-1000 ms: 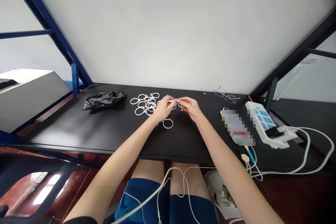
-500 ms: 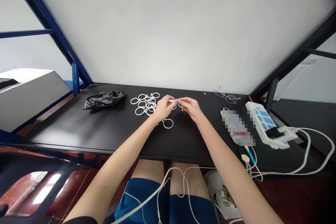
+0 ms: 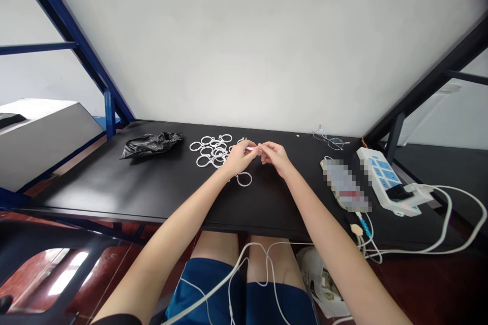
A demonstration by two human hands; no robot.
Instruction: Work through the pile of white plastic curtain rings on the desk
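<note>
Both my hands meet over the black desk, fingertips close together. My left hand is closed on a thin white ring, only part of which shows between the fingers. My right hand pinches at the end of that same ring, by the left fingertips. Just left of my hands lies a heap of white rings, several of them overlapping, with small knobs or clasps on them. One more ring lies below my left wrist, nearer the desk's front.
A crumpled black plastic bag lies on the left. To the right are eyeglasses, a phone on a cable and a white power strip. White cables hang across my lap. A pale wall stands behind the desk.
My fingertips have shifted slightly around the held ring, and its visible part sits a little lower. The heap and everything else on the desk stay put.
</note>
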